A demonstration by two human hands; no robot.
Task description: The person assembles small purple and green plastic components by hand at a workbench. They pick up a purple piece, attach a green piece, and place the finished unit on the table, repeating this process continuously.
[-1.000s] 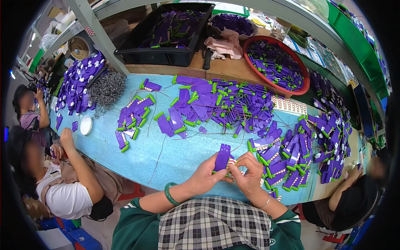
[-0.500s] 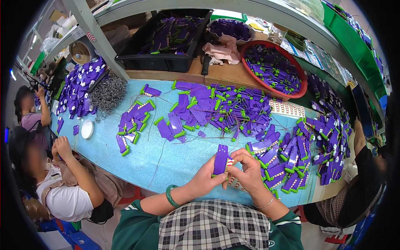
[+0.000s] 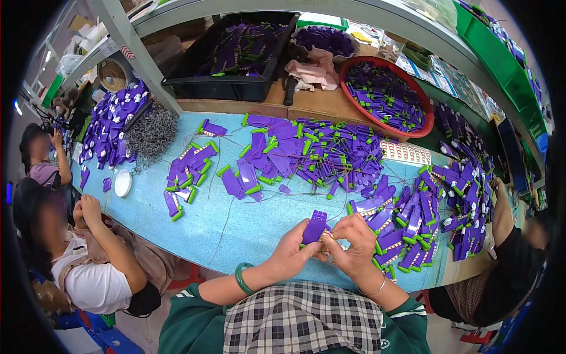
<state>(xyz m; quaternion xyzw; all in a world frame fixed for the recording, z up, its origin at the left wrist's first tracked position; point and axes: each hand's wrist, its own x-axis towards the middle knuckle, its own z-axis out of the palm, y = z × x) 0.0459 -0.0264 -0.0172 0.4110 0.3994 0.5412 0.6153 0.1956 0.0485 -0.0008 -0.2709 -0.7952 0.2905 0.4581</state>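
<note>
My left hand [image 3: 289, 253] is closed round a flat purple plastic part [image 3: 315, 226], held tilted above the blue table just in front of me. Thumb and fingers of my right hand [image 3: 356, 246] pinch a small red-and-white striped sticker [image 3: 327, 235] against the right edge of that part. My fingers cover the part's lower end and most of the sticker. Beyond my hands lies a heap of similar purple parts with green ends [image 3: 330, 153]. Close to my right hand is another pile of them, many bearing striped stickers [image 3: 407, 221].
A sheet of striped stickers [image 3: 407, 153] lies below a red basin [image 3: 427, 121] of parts. A black crate [image 3: 236, 89] stands on the back ledge. At left are tangled grey wire pieces [image 3: 152, 133] and a white lid [image 3: 122, 183]. Co-workers sit on both sides.
The purple part has tipped and shifted slightly to the right. My right fingers have closed further over the striped sticker at its edge. The co-worker at right has reached further onto the table.
</note>
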